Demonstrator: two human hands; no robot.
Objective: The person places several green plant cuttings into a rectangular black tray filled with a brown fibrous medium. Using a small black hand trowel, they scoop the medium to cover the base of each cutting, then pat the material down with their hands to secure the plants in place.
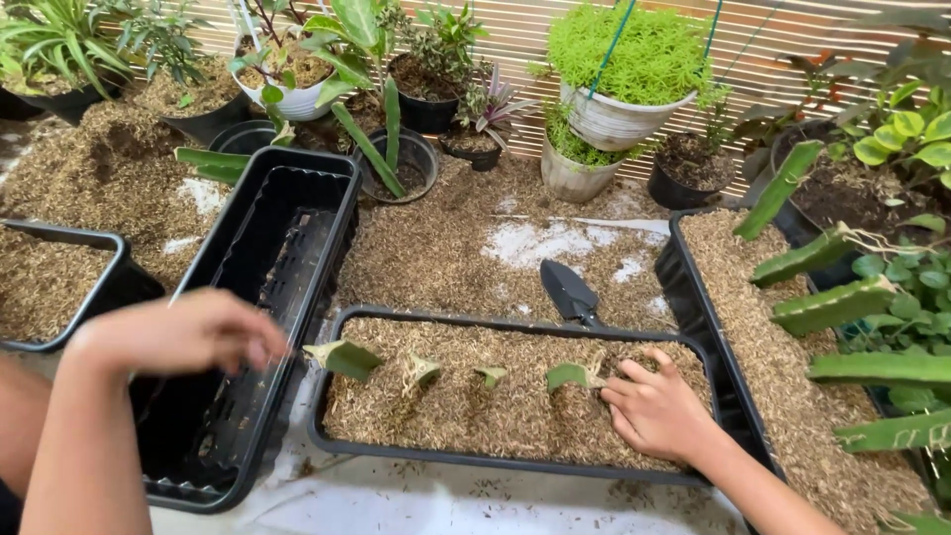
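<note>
A black rectangular planter (332, 386) filled with tan husk-like substrate lies in front of me. Several green cactus cuttings stand in a row in it, the leftmost one (344, 358) near the left rim. My right hand (656, 408) rests on the substrate, fingers curled around the base of the rightmost cutting (569, 375). My left hand (188, 332), blurred, hovers over an empty black planter (287, 208) to the left, fingers loosely curled with nothing visible in it.
A black trowel (569, 290) lies beyond the planter. Another husk-filled planter (783, 376) sits to the right, one more (109, 260) at far left. Loose cactus cuttings (837, 305) pile at right. Potted plants (614, 109) line the back; husk covers the floor.
</note>
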